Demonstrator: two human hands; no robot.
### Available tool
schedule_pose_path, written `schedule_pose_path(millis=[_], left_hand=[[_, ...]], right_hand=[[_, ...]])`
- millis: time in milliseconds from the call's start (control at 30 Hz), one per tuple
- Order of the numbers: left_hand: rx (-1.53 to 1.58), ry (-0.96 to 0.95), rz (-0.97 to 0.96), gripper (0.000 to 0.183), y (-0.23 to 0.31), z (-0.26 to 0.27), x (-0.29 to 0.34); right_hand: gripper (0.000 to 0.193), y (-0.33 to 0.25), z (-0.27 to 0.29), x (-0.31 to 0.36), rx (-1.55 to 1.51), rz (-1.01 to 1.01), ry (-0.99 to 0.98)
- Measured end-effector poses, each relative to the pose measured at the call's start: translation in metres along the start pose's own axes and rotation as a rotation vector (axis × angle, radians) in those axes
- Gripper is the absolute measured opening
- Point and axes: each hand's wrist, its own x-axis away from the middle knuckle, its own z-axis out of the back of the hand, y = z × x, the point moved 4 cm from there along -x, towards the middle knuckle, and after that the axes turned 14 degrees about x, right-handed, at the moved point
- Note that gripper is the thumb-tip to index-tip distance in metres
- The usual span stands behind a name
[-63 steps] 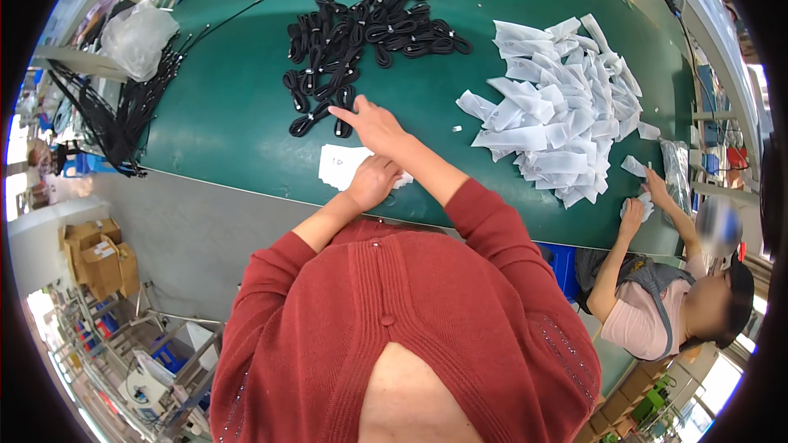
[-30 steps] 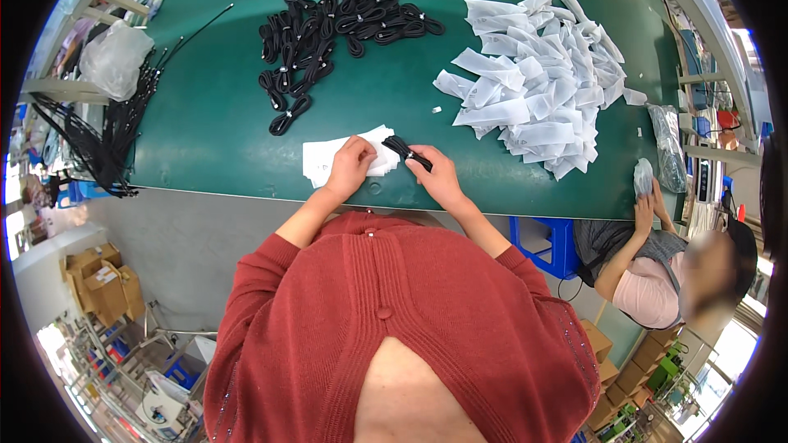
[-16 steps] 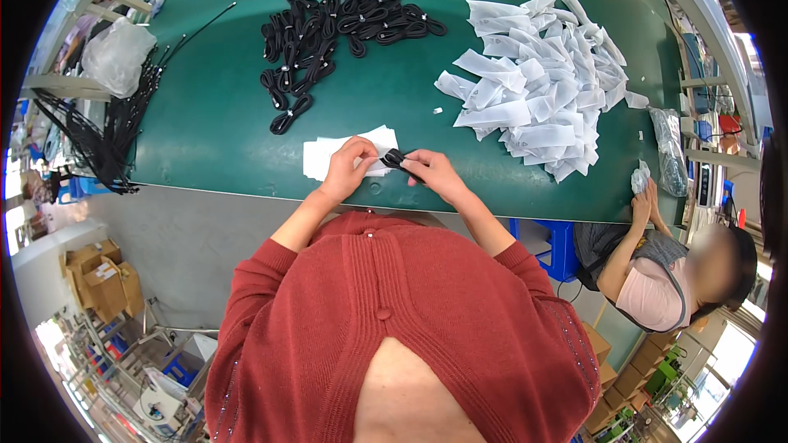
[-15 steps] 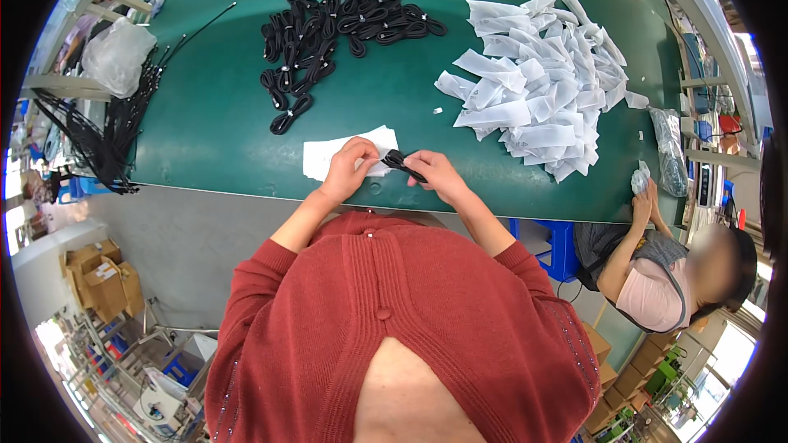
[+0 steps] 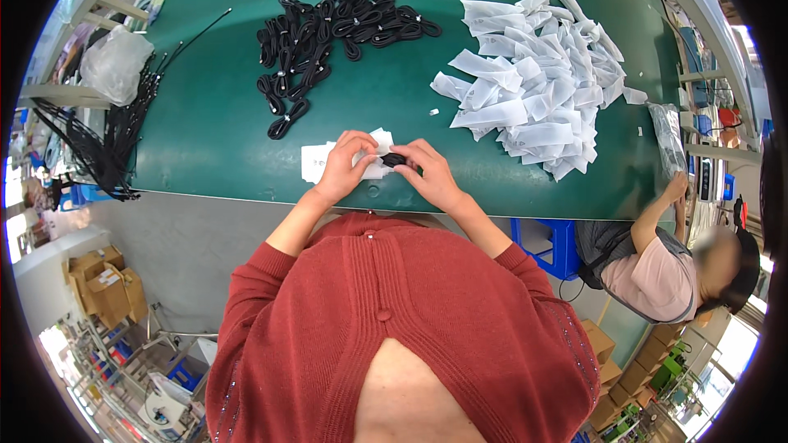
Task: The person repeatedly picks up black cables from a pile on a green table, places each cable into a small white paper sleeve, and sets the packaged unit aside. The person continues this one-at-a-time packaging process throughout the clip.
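My left hand (image 5: pixel 346 164) is closed in a pinch on the edge of a small whitish bag (image 5: pixel 383 139), near the table's front edge. Against that bag, my right hand (image 5: pixel 431 174) grips a coiled black cable (image 5: pixel 394 160). Fingers partly hide the cable, and how far it sits inside the bag cannot be made out. Flat white bags (image 5: pixel 313 162) lie in a stack under my left hand. Farther back on the left is a heap of coiled, tied black cables (image 5: pixel 361 20). To the right lies a big pile of whitish translucent bags (image 5: pixel 533 94).
Long black cables (image 5: pixel 123 135) hang over the green table's (image 5: pixel 222 115) left end beside a crumpled clear bag (image 5: pixel 117 61). At the right end, a co-worker's hand (image 5: pixel 675 189) touches a long plastic package (image 5: pixel 666 135). A blue stool (image 5: pixel 554 246) stands below the front edge.
The coiled cable has shifted left against the small bag, and my right fingers have closed in toward my left hand. The co-worker's hand has moved from a small bag to the long package.
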Motion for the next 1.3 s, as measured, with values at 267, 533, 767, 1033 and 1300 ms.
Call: schedule_pose_path(millis=[267, 533, 767, 1033, 1300], left_hand=[[0.654, 0.099, 0.183, 0.002, 0.009, -0.003, -0.025], [0.273, 0.169, 0.094, 0.011, -0.001, -0.009, -0.024], [-0.293, -0.058, 0.013, 0.027, -0.036, -0.021, 0.016], [-0.347, 0.051, 0.005, 0.035, -0.055, -0.029, 0.027], [-0.339, 0.029, -0.05, 0.02, -0.034, -0.023, 0.018]], right_hand=[[0.028, -0.024, 0.011, -0.02, -0.14, 0.031, 0.225], [0.006, -0.014, 0.093, -0.024, 0.465, -0.112, 0.5], [0.025, -0.042, 0.029, -0.105, 0.554, 0.219, 0.366], [0.03, -0.042, -0.146, -0.178, 0.664, 0.56, -0.15], [0.026, 0.029, -0.065, -0.133, 0.751, 0.182, 0.025]])
